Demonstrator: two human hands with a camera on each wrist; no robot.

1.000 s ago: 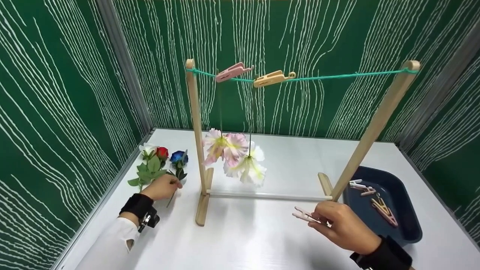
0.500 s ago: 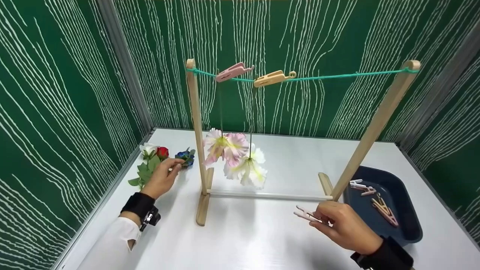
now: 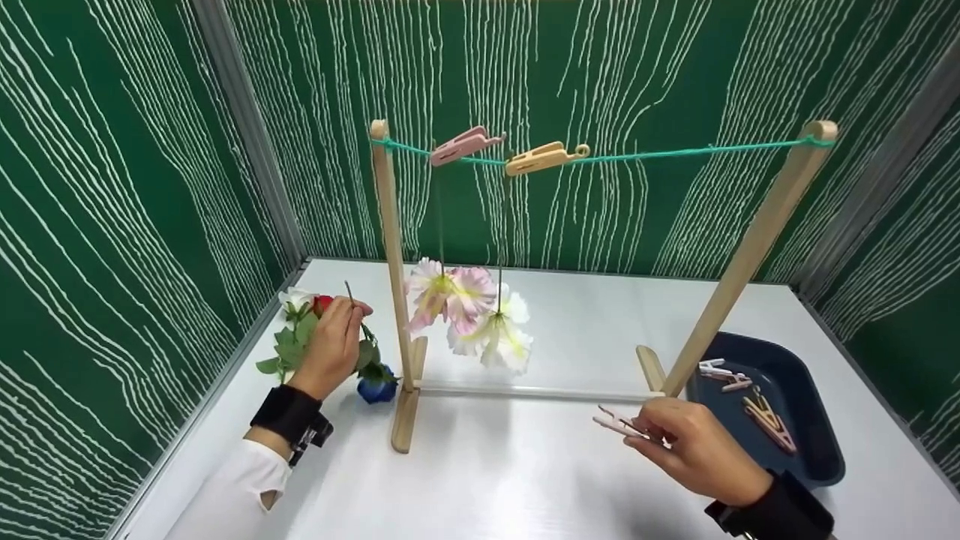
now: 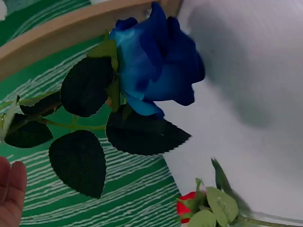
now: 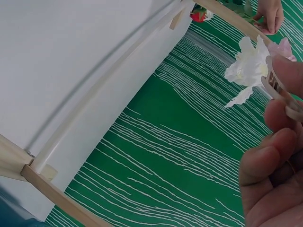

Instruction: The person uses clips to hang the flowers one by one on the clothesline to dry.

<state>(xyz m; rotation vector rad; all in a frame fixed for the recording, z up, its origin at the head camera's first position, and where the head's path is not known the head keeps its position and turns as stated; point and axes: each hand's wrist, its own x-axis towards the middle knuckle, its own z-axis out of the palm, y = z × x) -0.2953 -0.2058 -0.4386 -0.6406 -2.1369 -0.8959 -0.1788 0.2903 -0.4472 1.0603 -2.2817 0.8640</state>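
- L hand (image 3: pixel 330 349): fingers drawn together, nearly closed; they pinch stem of blue rose (image 3: pixel 377 387) close to its free end, which pokes up past fingers.
- L arm: white sleeve (image 3: pixel 232 487), reaches in from lower L, black strap (image 3: pixel 285 414) at wrist; hand is L of rack's L post, back of hand facing up.
- Blue rose: upside down, bloom below hand, just beside L foot of rack in head view; contact w/ foot or table can't be told. Leaves spread behind bloom per L wrist view.
- R hand (image 3: pixel 694 450): fingers curled, thumb & forefinger gripping pale pink peg (image 3: pixel 619 424); peg's far ends stand apart, pointing L.
- R arm: enters from lower R, black strap (image 3: pixel 780 517); hand in front of tray, partly covering it in head view.
- Red rose (image 3: pixel 322 301) & white rose (image 3: pixel 295 301): on table (image 3: pixel 562 480), beyond L hand, red partly hidden.
- Wooden rack (image 3: pixel 391 247): upright; green cord (image 3: pixel 675 154) btwn posts. Pink peg (image 3: pixel 459 148) & yellow peg (image 3: pixel 540 159) on cord; pink flower (image 3: pixel 469 296) & white flower (image 3: pixel 501 341) hang bloom-down.
- Dark blue tray (image 3: pixel 814 450): R of rack, several loose pegs (image 3: pixel 765 424) inside.
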